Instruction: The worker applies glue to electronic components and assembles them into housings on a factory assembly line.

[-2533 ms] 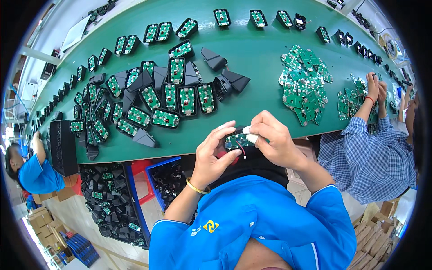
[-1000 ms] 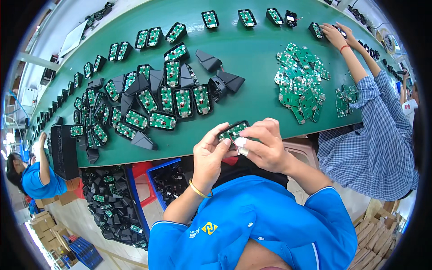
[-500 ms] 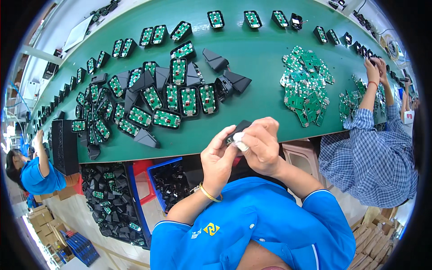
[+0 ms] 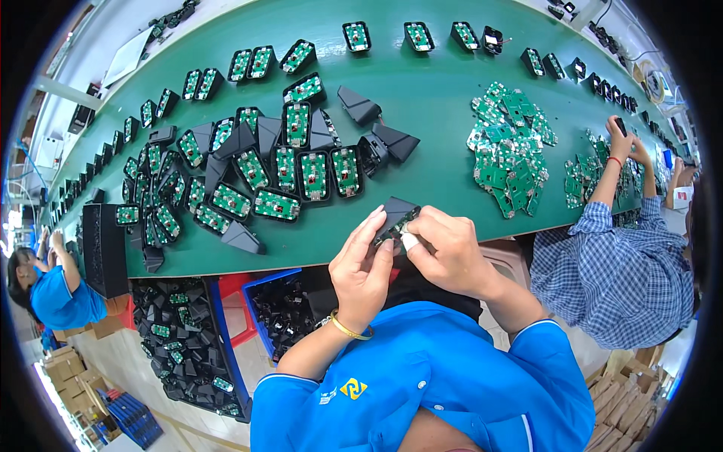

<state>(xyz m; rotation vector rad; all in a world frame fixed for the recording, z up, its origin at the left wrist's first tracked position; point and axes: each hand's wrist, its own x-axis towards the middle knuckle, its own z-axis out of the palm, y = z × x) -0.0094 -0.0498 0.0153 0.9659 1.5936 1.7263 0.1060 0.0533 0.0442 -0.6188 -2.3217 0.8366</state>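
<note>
A small black plastic housing (image 4: 396,213) is held up at the near edge of the green table, its smooth sloped side facing away from me. My left hand (image 4: 359,264) wraps round its left side, thumb along the near side. From the right, my right hand (image 4: 452,252) closes on the same piece, fingertips at its open side. White covers sit on some of the right fingertips. A sliver of green circuit board shows between the fingers; most of the board is hidden. Just beyond lie several black housings fitted with green circuit boards (image 4: 313,175).
Loose circuit boards (image 4: 514,151) form a pile to the right. Fitted housings (image 4: 356,36) line the far side. Below the table edge stand a crate of housings (image 4: 184,346) and a blue bin (image 4: 280,309). A co-worker in a checked shirt (image 4: 614,264) works at right, another at left.
The housing has tilted in my hands, so more of its sloped black side shows. My left fingers have straightened along it, and the right hand has shifted slightly lower and to the right.
</note>
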